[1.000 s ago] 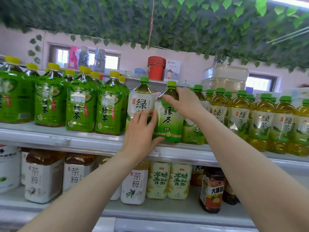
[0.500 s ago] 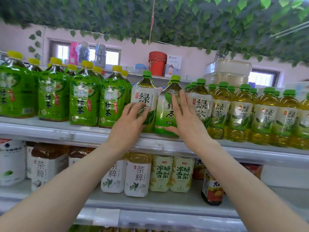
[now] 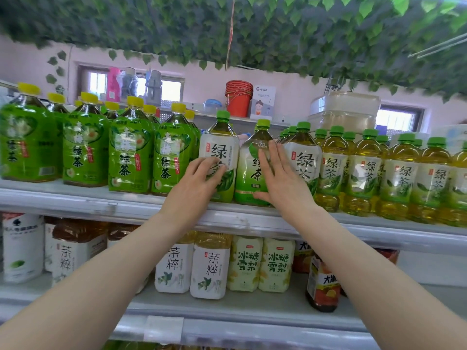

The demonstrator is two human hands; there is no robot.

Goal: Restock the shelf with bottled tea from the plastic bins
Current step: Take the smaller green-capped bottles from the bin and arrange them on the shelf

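Left hand (image 3: 199, 184) flat on the label of one white-label tea bottle (image 3: 219, 157), fingers only lightly bent, pressing and not pinching. Right hand (image 3: 280, 180) spread open against the next tea bottle (image 3: 255, 170) at 3 o'clock of the first, fingers straight. Both bottles upright at the front edge of the upper shelf (image 3: 75, 200), touching each other. At 9 o'clock a row of yellow-cap bottles (image 3: 129, 152), at 3 o'clock green-cap bottles (image 3: 333, 168), rows apparently full. Probably the last straightening; plastic bins not visible, so remaining stock unknown.
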